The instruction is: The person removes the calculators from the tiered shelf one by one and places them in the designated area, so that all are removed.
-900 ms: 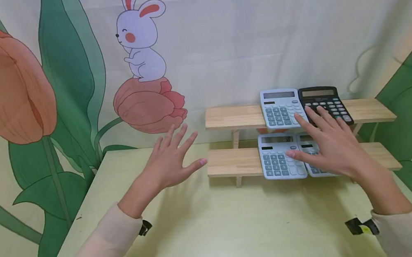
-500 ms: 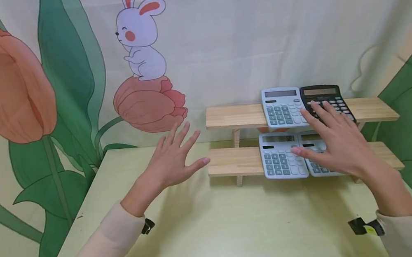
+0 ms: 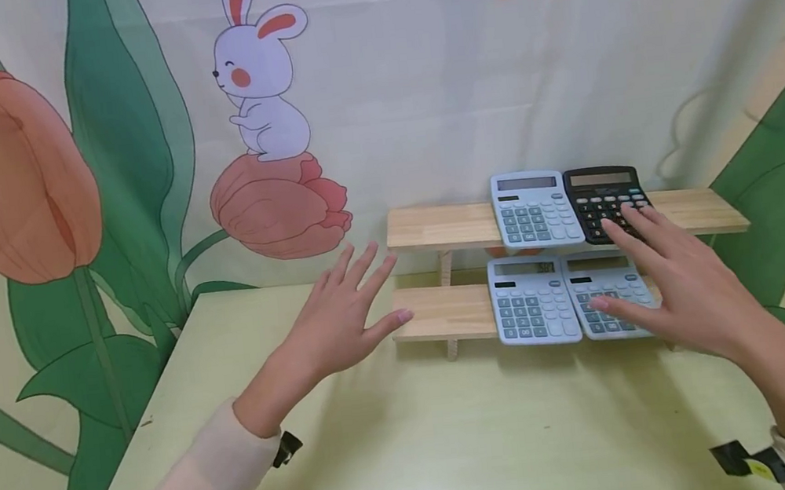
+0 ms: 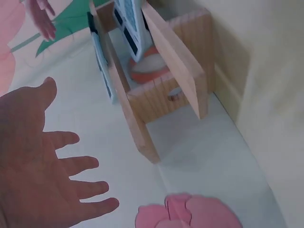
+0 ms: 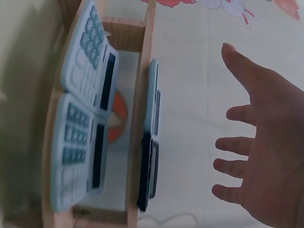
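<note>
My left hand [image 3: 339,317] hovers left of the wooden shelf [image 3: 441,311], fingers spread and holding nothing. In the head view my right hand [image 3: 695,287] overlaps the shelf's right part, fingers spread; the right wrist view shows it apart from the calculators. On the upper tier a light blue calculator [image 3: 534,211] leans beside a black calculator [image 3: 596,190], whose lower right my fingers hide. Below, another light blue calculator [image 3: 534,310] with digits on its display stands next to a similar light blue calculator [image 3: 602,280], partly covered by my right thumb.
The two-tier shelf stands at the back of a pale yellow-green table [image 3: 454,444]. Behind it hangs a curtain [image 3: 421,100] printed with a rabbit and tulips. Bare wood shows on both tiers left of the calculators.
My right hand has drawn back to the right and slightly down, uncovering more of the lower right calculator. The left hand has shifted a little right. The calculators stay in place.
</note>
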Action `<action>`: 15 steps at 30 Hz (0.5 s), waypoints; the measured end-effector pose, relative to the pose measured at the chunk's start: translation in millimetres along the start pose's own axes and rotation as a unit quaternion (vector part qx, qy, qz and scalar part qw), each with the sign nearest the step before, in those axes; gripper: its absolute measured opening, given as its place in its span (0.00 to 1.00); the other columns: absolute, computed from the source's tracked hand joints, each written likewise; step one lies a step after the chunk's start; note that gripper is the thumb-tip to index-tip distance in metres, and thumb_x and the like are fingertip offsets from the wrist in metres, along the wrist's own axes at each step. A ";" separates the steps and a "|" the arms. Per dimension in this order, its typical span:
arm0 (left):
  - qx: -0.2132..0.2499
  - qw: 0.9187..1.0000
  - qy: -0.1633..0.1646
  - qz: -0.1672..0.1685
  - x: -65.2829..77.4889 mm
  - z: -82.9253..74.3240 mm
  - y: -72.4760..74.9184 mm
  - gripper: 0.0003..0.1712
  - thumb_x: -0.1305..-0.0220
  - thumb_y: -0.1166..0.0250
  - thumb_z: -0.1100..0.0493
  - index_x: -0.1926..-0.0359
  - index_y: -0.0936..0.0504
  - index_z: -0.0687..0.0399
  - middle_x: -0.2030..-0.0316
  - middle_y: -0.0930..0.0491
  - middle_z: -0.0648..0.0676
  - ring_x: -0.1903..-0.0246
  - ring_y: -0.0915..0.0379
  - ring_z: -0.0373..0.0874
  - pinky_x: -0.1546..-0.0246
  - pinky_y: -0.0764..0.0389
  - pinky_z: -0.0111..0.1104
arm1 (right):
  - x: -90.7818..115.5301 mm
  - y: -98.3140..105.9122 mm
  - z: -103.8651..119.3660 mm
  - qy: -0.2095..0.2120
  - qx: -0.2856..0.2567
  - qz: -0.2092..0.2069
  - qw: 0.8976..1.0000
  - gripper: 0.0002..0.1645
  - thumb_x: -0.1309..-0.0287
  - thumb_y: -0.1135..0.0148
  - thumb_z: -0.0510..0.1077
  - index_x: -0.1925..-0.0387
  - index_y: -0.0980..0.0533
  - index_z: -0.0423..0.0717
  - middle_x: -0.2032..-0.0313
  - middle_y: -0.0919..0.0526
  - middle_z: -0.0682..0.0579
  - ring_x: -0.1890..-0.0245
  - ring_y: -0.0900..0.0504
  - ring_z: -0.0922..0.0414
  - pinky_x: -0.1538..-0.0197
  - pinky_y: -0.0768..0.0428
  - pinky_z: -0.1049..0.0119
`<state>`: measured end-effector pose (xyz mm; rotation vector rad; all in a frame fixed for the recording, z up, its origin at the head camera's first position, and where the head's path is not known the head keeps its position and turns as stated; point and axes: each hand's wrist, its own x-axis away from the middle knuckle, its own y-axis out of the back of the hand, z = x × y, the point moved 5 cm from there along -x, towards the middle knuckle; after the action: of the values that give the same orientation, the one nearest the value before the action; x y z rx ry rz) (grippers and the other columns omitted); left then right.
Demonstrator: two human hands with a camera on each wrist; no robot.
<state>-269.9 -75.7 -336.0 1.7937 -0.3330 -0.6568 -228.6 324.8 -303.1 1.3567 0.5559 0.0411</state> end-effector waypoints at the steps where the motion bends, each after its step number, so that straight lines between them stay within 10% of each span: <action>1: 0.014 1.000 -0.004 0.001 1.3 -6.0 -2.9 0.48 0.23 0.45 0.30 0.15 0.47 0.46 0.16 0.50 0.56 0.17 0.60 0.63 0.23 0.45 0.62 | 6.5 0.2 -4.6 -0.005 -0.004 -0.003 1.000 0.64 0.42 0.23 0.65 0.16 0.46 0.50 0.17 0.50 0.39 0.17 0.56 0.38 0.20 0.53 0.33; 9: 0.174 0.984 0.018 0.032 -0.5 -51.9 -49.4 0.48 0.23 0.44 0.30 0.17 0.43 0.52 0.22 0.35 0.55 0.23 0.39 0.53 0.26 0.33 0.52 | 52.4 -12.1 -69.4 -0.094 -0.059 0.020 0.994 0.59 0.35 0.26 0.60 0.17 0.46 0.40 0.24 0.40 0.26 0.28 0.42 0.22 0.36 0.41 0.19; 15: 0.373 0.924 0.085 0.025 -16.0 -64.0 -96.3 0.39 0.21 0.41 0.39 0.24 0.32 0.62 0.33 0.23 0.60 0.34 0.24 0.56 0.35 0.21 0.50 | 60.7 -41.9 -123.5 -0.136 -0.089 0.032 0.986 0.51 0.28 0.33 0.58 0.21 0.43 0.29 0.30 0.37 0.18 0.33 0.39 0.17 0.41 0.37 0.18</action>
<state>-254.9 13.8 -409.4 2.5383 -0.5595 -0.3433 -237.2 448.3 -376.4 1.1820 0.2727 -0.0411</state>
